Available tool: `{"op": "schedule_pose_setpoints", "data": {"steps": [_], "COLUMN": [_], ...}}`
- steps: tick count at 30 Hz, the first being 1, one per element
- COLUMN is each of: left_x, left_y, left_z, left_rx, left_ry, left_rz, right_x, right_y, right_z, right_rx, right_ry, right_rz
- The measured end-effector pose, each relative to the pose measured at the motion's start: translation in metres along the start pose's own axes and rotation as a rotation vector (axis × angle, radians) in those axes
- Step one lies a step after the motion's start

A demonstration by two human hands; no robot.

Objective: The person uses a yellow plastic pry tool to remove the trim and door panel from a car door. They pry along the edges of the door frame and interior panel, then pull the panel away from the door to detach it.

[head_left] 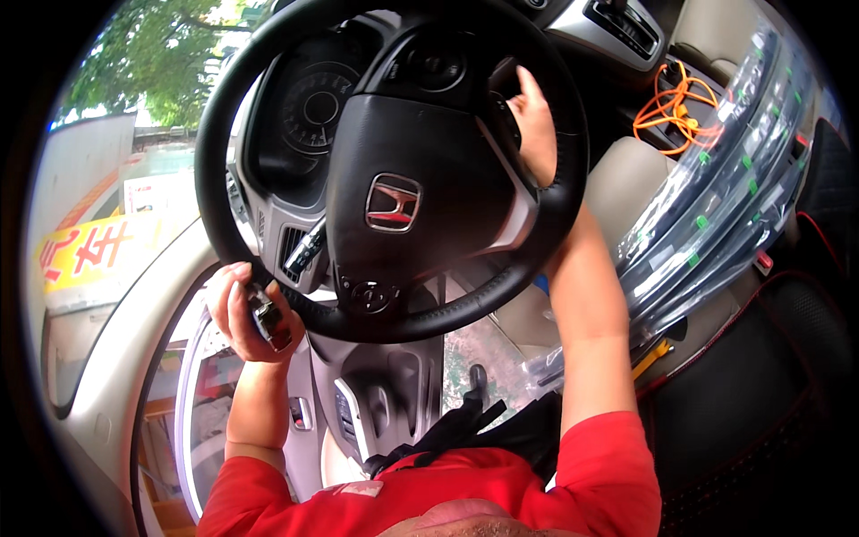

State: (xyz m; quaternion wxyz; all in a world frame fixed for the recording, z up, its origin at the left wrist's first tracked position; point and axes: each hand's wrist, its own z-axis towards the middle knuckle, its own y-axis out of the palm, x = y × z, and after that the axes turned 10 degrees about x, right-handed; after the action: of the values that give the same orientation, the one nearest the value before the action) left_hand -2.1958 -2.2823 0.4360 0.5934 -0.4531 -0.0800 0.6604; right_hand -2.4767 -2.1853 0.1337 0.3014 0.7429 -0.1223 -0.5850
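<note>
**At the driver's place, both arms around a steering wheel [394,170]**

Across the right side of the view, a beige seat [631,174] and a black seat [734,394] with red stitching flank the person. The black wheel fills the middle; the work's main thing, it stands in front of the chest, its centre cover and badge [394,202] in place.

Over the beige seat lies a long clear plastic wrapper holding several dark curved strips [747,183] with green tabs. Below the wheel, a grey panel, apparently the door's, has a pocket [383,407]; I cannot make out anything in it. A looped orange cable [680,123] lies over the dark console.

The right hand [535,134] reaches in at the wheel's upper right, fingers at a dark button piece [506,116]; whether it grips or only touches cannot be told. The left hand [234,309] grasps a small shiny dark part [267,318] beside the lower-left rim.

The step in hand seems to be handling small parts at the wheel. A next move would call for a secure left-hand grip and room for the right fingers inside the rim.
</note>
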Motion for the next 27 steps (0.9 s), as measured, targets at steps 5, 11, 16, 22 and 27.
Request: {"op": "schedule_pose_setpoints", "data": {"steps": [5, 11, 16, 22, 27], "left_x": [-0.001, 0.001, -0.002, -0.002, -0.005], "left_y": [0.0, 0.006, 0.012, 0.023, 0.031], "left_z": [0.0, -0.006, -0.011, -0.013, -0.016], "left_rx": [0.012, 0.117, 0.195, 0.338, 0.418], "left_ry": [-0.002, -0.063, -0.107, -0.113, -0.214], "left_rz": [0.004, 0.001, -0.067, -0.113, -0.264], "right_x": [0.027, 0.024, -0.02, -0.054, -0.068], "right_y": [-0.037, -0.043, -0.007, 0.035, 0.053], "right_z": [-0.034, -0.141, -0.236, -0.286, -0.312], "right_rx": [0.364, 0.78, 0.737, 0.492, 0.377], "right_ry": [0.124, 0.166, -0.023, -0.314, -0.324], "right_rz": [0.116, 0.414, 0.112, -0.055, -0.086]}}
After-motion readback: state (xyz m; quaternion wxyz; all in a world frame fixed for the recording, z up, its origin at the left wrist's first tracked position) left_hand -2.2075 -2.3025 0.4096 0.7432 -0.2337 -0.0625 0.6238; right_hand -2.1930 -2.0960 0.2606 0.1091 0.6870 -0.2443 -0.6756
